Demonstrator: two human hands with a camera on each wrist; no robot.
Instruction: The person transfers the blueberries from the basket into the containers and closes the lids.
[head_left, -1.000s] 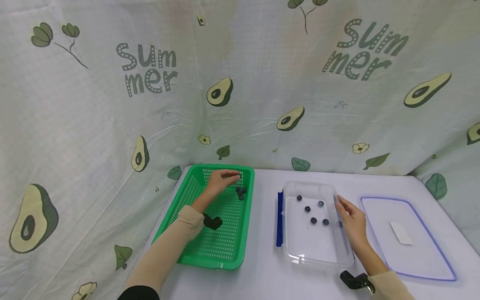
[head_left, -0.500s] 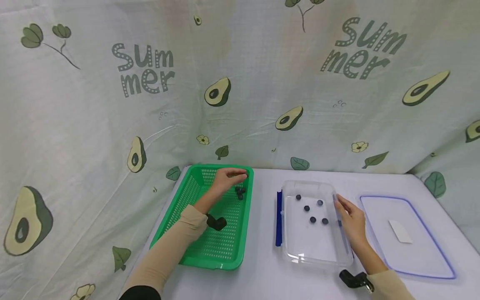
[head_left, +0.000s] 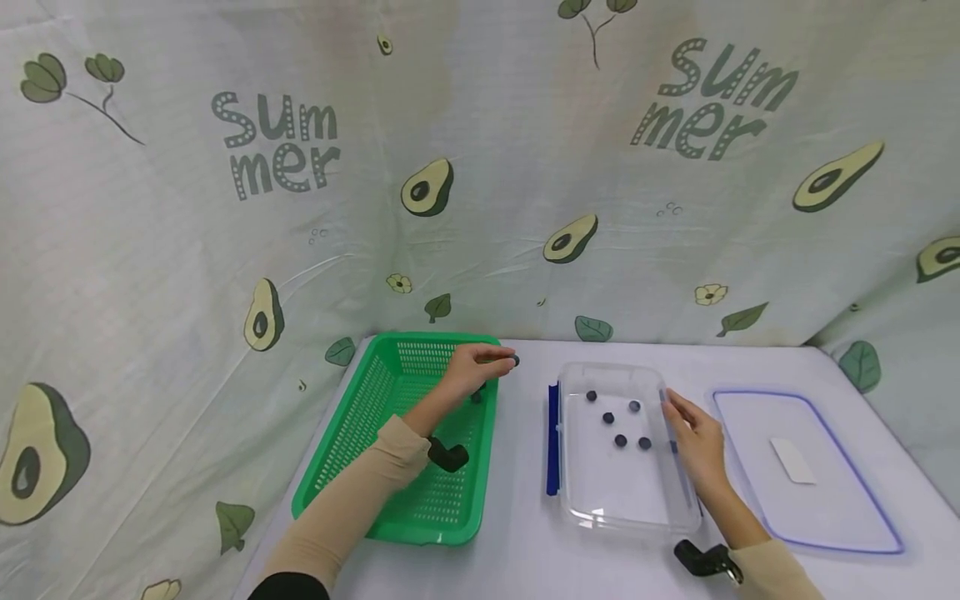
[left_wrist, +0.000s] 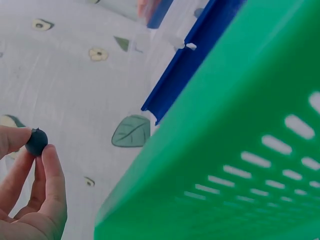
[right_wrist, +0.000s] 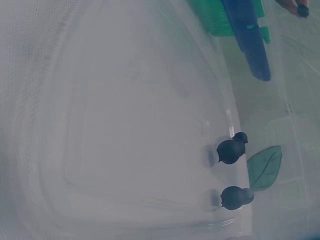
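In the head view my left hand (head_left: pixel 474 368) pinches a blueberry (head_left: pixel 515 361) between thumb and fingertips, just past the right rim of the green basket (head_left: pixel 486 467). The left wrist view gives this blueberry (left_wrist: pixel 36 142) up close. A few blueberries (head_left: pixel 477 397) lie in the basket, partly hidden by that hand. My right hand (head_left: pixel 699 437) grips the right wall of a clear plastic container (head_left: pixel 600 492). Several blueberries (head_left: pixel 608 417) sit spread out on its floor, and two stand out in the right wrist view.
A blue latch flap (head_left: pixel 553 440) hangs along the container's left side. To the right lies a clear lid with a blue rim (head_left: pixel 840 551), bearing a white label (head_left: pixel 792 461). Behind the white table (head_left: pixel 517 517) hangs a printed curtain (head_left: pixel 480 250).
My left hand has moved rightward from above the basket to beyond its right rim, carrying the blueberry. My right hand stays at the container's wall. The head view has shifted slightly.
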